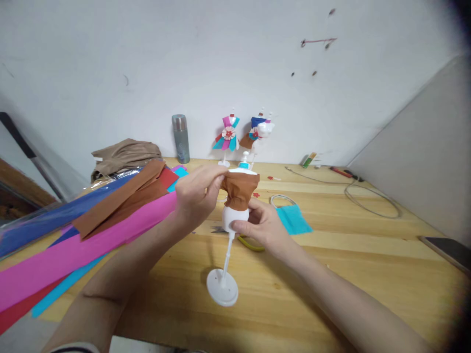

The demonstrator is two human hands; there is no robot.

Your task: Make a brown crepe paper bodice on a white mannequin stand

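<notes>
A small white dress form point(235, 219) on a thin stand with a round base is held up, slightly tilted, above the wooden table. Brown fabric point(241, 190) wraps its chest and waist, and a blue band circles its neck. My left hand point(201, 191) pinches the upper left edge of the brown fabric between thumb and fingers. Lower down, my right hand point(263, 223) grips the form at the hips, its thumb in front and its fingers partly hidden behind. Scissors point(252, 243) with a yellow handle lie on the table behind the form.
Long coloured fabric strips point(121, 225) cover the left side. At the back stand a grey flask point(180, 139) and dressed mini forms point(228, 135). A turquoise fabric piece point(294, 219), a cable point(371, 208) and a phone point(447, 251) lie to the right.
</notes>
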